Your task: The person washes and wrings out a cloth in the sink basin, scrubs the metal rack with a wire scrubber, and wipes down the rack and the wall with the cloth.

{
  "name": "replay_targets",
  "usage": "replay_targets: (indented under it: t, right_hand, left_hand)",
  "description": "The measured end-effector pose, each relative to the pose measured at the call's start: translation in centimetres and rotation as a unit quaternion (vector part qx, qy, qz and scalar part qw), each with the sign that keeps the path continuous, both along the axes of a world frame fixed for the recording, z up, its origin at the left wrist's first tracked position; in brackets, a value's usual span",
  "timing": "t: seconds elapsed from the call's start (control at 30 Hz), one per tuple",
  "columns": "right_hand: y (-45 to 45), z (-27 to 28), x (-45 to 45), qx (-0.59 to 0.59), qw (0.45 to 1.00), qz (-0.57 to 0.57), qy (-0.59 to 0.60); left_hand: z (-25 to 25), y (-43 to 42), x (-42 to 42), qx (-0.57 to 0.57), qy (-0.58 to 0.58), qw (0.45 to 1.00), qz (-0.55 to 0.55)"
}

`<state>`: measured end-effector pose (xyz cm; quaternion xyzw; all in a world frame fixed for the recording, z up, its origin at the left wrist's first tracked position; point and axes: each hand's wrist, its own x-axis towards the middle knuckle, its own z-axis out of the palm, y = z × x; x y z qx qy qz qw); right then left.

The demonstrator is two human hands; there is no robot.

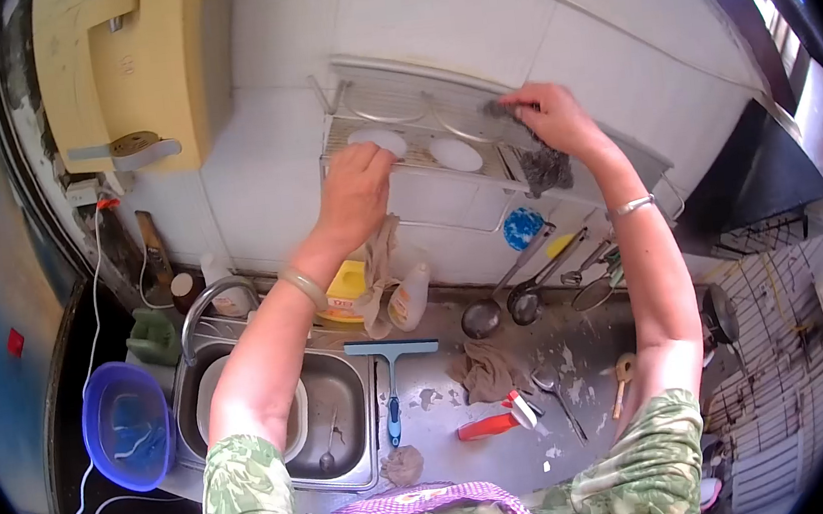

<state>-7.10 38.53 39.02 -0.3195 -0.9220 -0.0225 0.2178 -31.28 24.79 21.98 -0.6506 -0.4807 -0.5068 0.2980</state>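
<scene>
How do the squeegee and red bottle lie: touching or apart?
Apart: the head view shows a strip of counter between squeegee and bottle.

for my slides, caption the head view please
Left hand and right hand raised to a wall rack holding white dishes, above a metal counter

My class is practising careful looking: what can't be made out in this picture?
In the head view:
Left hand: its back hides whether it grips anything.
Dark bundle below the right hand: material too blurred to tell.
White bowl: the left forearm covers much of it.
Yellow bottle: print too small to read.
Yellow box: top cut off by the picture's upper edge.
</scene>
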Motion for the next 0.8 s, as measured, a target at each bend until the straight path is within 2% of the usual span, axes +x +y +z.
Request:
replay_targets:
  t: [0.07,0.1,0.17,0.23,0.27,0.33,0.43,0.53,0.63,0.73,0.8]
  right_hand:
    - [-3.0,1.8,-3.3,0.045,0.996,0.062,0.04]
    - [-4.4,2.2,-5.4,0.068,0.991,0.093,0.062]
    - [-3.9,1.5,-10.1,0.026,0.987,0.144,0.07]
    - [-2.8,0.2,-15.0,0.067,0.982,0.171,0.034]
    - [-3.1,0.0,-17.0,0.058,0.987,0.147,0.003]
    - [-3.6,-0.4,-20.2,0.039,0.992,0.103,-0.065]
    - [-3.4,-1.3,-22.9,0.077,0.984,0.1,-0.125]
    - [-4.3,-0.4,-22.2,0.028,0.973,0.126,-0.192]
    - [-4.5,0.0,-21.0,-0.012,0.967,0.201,-0.16]
    - [-2.4,-1.6,-22.6,0.041,0.989,0.11,-0.093]
    - [-1.6,-2.0,-23.4,0.043,0.99,0.098,-0.086]
  left_hand:
    - [0.4,-0.3,0.0,-0.014,0.0,1.0,-0.023]
    - [0.6,-0.9,0.2,0.015,-0.035,0.999,-0.016]
    - [0.6,-2.4,0.3,0.072,-0.101,0.992,0.0]
    - [-0.1,-3.4,-1.1,0.063,-0.186,0.98,0.036]
    - [-0.5,-3.8,-1.9,0.058,-0.231,0.97,0.053]
    - [-1.3,-4.4,-3.2,0.04,-0.285,0.958,0.016]
    - [-2.0,-5.8,-5.0,0.023,-0.33,0.944,-0.016]
    - [-2.5,-6.6,-6.4,0.022,-0.362,0.931,-0.046]
    - [-1.6,-6.4,-7.2,0.026,-0.394,0.916,-0.075]
    - [-0.9,-5.5,-6.8,0.018,-0.405,0.907,-0.112]
    - [-0.8,-5.5,-6.2,0.004,-0.409,0.903,-0.13]
